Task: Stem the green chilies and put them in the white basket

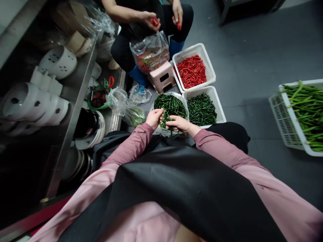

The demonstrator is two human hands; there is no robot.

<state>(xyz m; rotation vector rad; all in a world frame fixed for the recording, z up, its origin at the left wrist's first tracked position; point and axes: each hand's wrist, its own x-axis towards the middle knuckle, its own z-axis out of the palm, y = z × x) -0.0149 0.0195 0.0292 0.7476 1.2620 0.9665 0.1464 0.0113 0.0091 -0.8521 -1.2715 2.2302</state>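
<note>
Over an open plastic bag point(186, 101) of green chilies point(171, 103), both my hands are close together. With fingertips pinched, my left hand point(153, 118) holds a green chili at the stem end. My right hand point(180, 123) is closed around a small bunch of green chilies point(166, 117), their tips sticking out past the fingers. Right beside the bag stands a white basket point(222, 116) with more green chilies point(202, 109), which look stemless. My fingers partly cover the bag's near side.
Opposite, another person's hands point(150, 21) hold red chilies above a clear bag point(151, 55) on a pink stool point(163, 79). A white basket point(211, 75) contains red chilies. Far right is a basket of long green pods point(290, 114). A metal shelf point(83, 80) with white pots lines the left.
</note>
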